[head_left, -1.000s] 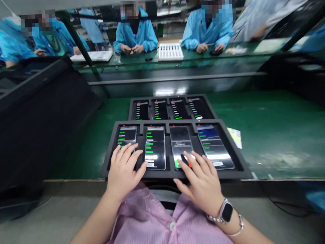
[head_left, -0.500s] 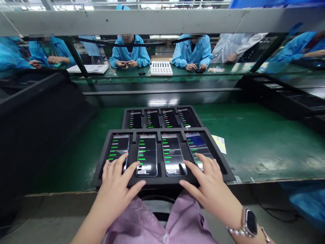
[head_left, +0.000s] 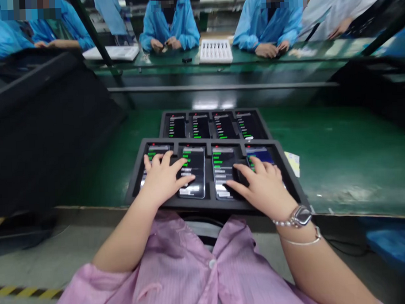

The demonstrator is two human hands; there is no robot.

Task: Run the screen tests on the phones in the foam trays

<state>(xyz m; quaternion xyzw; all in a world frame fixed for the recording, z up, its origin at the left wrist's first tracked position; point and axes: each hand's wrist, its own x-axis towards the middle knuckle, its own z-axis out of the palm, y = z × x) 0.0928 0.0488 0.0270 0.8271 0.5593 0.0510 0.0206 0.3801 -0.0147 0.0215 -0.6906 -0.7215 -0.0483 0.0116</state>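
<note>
Several phones with lit screens lie in a black tray (head_left: pixel 211 204) at the table's front edge. My left hand (head_left: pixel 163 177) is spread over the leftmost phone (head_left: pixel 158 150), its thumb and index finger reaching over the second phone (head_left: pixel 197 179). Over the rightmost phone (head_left: pixel 262 154) is my right hand (head_left: pixel 265 183), fingers apart, with its thumb and index finger above the third phone (head_left: pixel 219 160). Neither hand grips anything; whether the fingertips touch the screens I cannot tell. Behind stands a second black tray (head_left: pixel 161 127) of phones, one showing a red line.
A yellow and white paper (head_left: pixel 293 163) lies right of the front tray. Black bins (head_left: pixel 39 140) stand at the left, dark trays at the right. Across a rail, people in blue coats work near a white tray (head_left: pixel 215 60).
The view has tipped down and shifted, so the trays appear higher. Both hands have moved farther up over the phone screens, away from the lower ends. Their fingers remain spread.
</note>
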